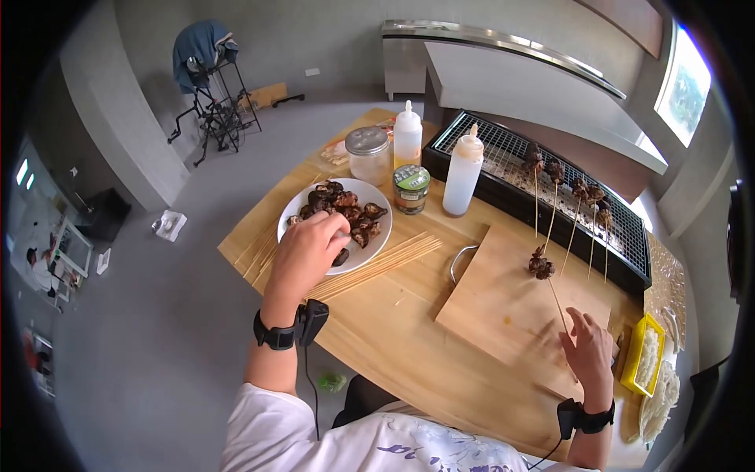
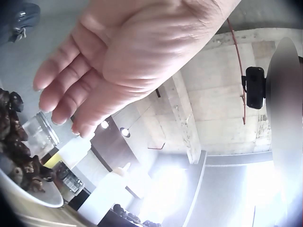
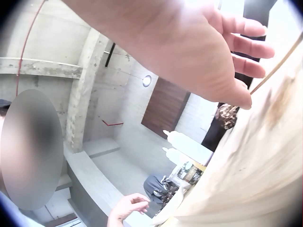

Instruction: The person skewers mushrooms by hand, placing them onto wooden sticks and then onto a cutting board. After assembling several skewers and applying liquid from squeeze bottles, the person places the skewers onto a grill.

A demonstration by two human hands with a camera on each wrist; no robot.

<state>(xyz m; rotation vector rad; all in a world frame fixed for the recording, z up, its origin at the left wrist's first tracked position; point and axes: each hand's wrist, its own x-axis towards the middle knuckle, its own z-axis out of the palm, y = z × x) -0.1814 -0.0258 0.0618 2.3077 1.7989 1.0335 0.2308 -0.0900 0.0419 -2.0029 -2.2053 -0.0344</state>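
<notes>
Fingers loosely bent, the left hand (image 1: 311,248) reaches over the near side of a white plate (image 1: 366,257) with dark pieces (image 1: 346,200) heaped on it; nothing shows in its grasp (whether a fingertip touches a piece, I cannot tell). Bare sticks (image 1: 393,259) lie to its right, beside the plate. Beyond that hand stand a metal-lidded jar (image 1: 369,161), a green-labelled jar (image 1: 410,190) and two squeeze bottles (image 1: 462,177). Relaxed and slightly curved, the fingers of the right hand (image 1: 590,350) are released, not wrapped around anything. Just left of them a loaded skewer (image 1: 557,301) lies over the wooden board (image 1: 484,303), its dark lump pointing away from the hand; contact with the thumb is unclear. Farther ahead of the right hand, several skewers (image 1: 555,173) rest on the black grill (image 1: 503,141). To its right sits a yellow basket (image 1: 634,376) of white shreds (image 1: 649,355).
</notes>
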